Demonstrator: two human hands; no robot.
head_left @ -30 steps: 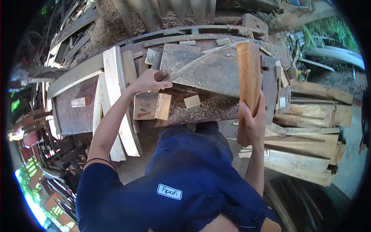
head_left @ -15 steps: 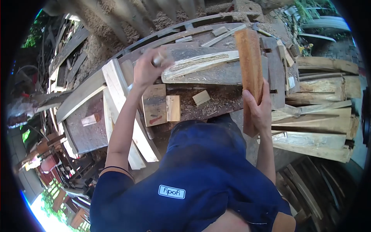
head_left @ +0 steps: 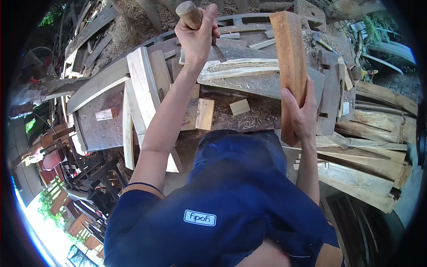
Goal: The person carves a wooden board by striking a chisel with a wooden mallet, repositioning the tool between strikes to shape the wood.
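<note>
My left hand (head_left: 195,42) is closed round the pale wooden handle of a chisel (head_left: 189,15). The handle's butt sticks out above my fist, and the blade slants down below it. My right hand (head_left: 300,111) grips the lower part of a thick, reddish-brown wooden block (head_left: 288,53), which stands out lengthwise away from me. Between the two hands, a pale wood piece (head_left: 244,66) with a rough strip along its top lies on a wide board (head_left: 267,80). The chisel blade's tip is close to that piece's left end; whether they touch, I cannot tell.
Small offcuts (head_left: 205,114) and wood chips lie on the bench before me. Long pale boards (head_left: 144,80) lean at the left. A hammer-like tool (head_left: 324,43) lies at the back right. Stacked timber (head_left: 373,124) fills the right side, with sawdust (head_left: 122,38) beyond the bench.
My left hand has moved forward and a little right with the chisel, whose handle and blade now show clearly. The block stays in my right hand. The view has shifted slightly.
</note>
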